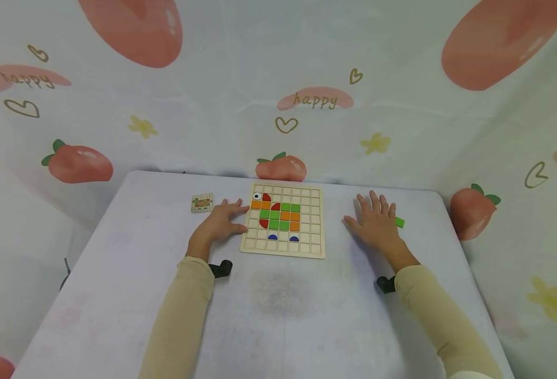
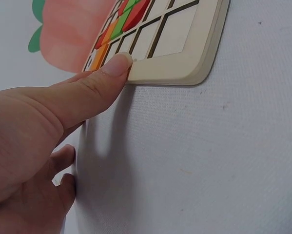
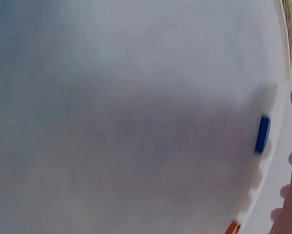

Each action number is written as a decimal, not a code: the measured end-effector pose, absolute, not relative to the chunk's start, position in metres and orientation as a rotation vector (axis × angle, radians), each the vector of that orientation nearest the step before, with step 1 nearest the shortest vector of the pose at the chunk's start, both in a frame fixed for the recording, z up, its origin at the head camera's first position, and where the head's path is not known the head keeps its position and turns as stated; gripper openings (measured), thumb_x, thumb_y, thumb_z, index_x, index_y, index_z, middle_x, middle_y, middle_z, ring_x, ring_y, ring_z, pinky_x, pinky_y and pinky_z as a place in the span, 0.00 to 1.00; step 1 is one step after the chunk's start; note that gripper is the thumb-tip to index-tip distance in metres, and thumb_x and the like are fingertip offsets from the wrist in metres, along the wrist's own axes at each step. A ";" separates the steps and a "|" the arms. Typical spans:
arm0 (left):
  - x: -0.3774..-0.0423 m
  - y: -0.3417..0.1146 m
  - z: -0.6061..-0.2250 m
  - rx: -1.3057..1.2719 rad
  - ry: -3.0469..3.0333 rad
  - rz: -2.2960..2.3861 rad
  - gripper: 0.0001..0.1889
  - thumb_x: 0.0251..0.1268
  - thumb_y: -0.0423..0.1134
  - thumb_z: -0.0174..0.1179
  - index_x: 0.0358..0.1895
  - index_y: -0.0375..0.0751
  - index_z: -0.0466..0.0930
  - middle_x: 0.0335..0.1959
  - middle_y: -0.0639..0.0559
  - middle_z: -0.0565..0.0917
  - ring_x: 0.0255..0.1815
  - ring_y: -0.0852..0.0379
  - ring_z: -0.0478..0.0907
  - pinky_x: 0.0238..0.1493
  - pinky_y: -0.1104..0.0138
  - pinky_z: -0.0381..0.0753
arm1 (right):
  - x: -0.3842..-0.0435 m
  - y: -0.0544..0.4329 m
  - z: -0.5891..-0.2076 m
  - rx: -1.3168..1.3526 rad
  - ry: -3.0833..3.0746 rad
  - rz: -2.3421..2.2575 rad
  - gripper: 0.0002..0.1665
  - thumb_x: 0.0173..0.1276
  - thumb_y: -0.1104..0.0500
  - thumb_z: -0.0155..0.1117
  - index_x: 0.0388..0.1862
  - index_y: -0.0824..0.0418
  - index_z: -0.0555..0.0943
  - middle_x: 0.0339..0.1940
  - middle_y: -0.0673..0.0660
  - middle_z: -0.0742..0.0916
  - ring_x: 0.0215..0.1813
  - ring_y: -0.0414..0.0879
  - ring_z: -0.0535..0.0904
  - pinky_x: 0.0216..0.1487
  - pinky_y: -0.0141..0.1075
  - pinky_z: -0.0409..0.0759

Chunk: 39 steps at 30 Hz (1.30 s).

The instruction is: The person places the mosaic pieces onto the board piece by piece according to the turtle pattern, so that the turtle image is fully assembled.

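A wooden grid board [image 1: 316, 245] lies on the table, partly filled with green and orange squares, red rounded pieces, an eye tile [image 1: 257, 196] and two blue half-round pieces [image 1: 272, 237]. My left hand [image 1: 219, 221] is at its left edge with fingers spread; in the left wrist view the thumb [image 2: 99, 87] rests on the board's rim. To the right of the board, my right hand [image 1: 376, 225] hovers palm down, fingers extended and holding nothing. Below it in the right wrist view lie a blue piece [image 3: 262, 134] and a blurred orange-red piece [image 3: 232, 227].
Beside the right hand lies a green piece [image 1: 399, 222], partly covered in the head view. A small patterned card [image 1: 202, 202] sits left of the board, near the left fingers. A printed cloth backdrop [image 1: 240, 68] rises behind the white table [image 1: 283, 337].
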<state>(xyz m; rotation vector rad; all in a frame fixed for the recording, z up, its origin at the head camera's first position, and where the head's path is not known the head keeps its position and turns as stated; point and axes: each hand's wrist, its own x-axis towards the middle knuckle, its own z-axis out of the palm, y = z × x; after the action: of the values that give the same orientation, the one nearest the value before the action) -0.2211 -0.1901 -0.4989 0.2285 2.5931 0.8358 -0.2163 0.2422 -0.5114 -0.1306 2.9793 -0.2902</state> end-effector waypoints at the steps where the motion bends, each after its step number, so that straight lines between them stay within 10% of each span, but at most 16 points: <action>1: -0.221 -0.190 -0.499 0.231 2.593 0.836 0.39 0.63 0.45 0.71 0.77 0.52 0.66 0.84 0.50 0.54 0.87 0.36 0.34 0.83 0.38 0.42 | -0.216 0.247 -0.510 -0.118 2.974 -0.298 0.50 0.76 0.30 0.45 0.83 0.58 0.48 0.84 0.72 0.48 0.83 0.75 0.39 0.78 0.74 0.33; 22: -0.223 -0.192 -0.506 0.238 2.604 0.859 0.39 0.63 0.45 0.72 0.77 0.53 0.67 0.84 0.51 0.55 0.87 0.36 0.35 0.83 0.38 0.43 | -0.207 0.324 -0.516 0.142 2.883 -0.608 0.53 0.77 0.32 0.48 0.83 0.67 0.48 0.79 0.77 0.60 0.77 0.77 0.54 0.75 0.71 0.57; 39: -0.224 -0.193 -0.504 0.237 2.605 0.856 0.39 0.62 0.45 0.72 0.77 0.53 0.67 0.84 0.50 0.56 0.87 0.36 0.35 0.82 0.37 0.43 | -0.208 0.320 -0.520 0.242 3.004 -0.788 0.25 0.76 0.51 0.57 0.60 0.69 0.76 0.67 0.77 0.75 0.66 0.77 0.66 0.62 0.70 0.66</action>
<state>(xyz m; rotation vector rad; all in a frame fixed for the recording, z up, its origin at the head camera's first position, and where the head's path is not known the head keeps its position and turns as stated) -0.2237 -0.1927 -0.5044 0.2365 2.6047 0.8561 -0.2084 0.3196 -0.5205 0.2418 3.0036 -0.7879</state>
